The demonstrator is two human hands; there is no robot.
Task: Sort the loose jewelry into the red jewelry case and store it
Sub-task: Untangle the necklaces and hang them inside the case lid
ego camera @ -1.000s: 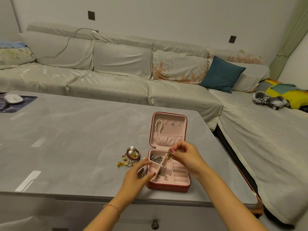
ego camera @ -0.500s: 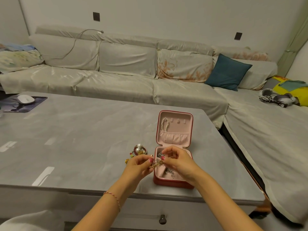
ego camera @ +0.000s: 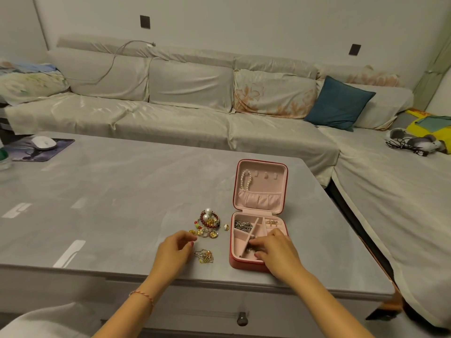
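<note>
Head view: your left hand [ego camera: 176, 250] hovers loosely curled, empty, beside the tangled chain [ego camera: 205, 256] on the surface; right-hand fingers [ego camera: 258, 243] dip into the red jewelry case [ego camera: 244, 263], grip unclear. Light, limp links snag; pinch one end.

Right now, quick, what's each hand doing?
Left hand: open, fingers loosely curled, holding nothing, beside the gold and silver chains.
Right hand: inside the red jewelry case; grip cannot be told.

Bare table [ego camera: 109, 203] left; loose jewelry [ego camera: 207, 223] crowds case [ego camera: 244, 263].
</note>
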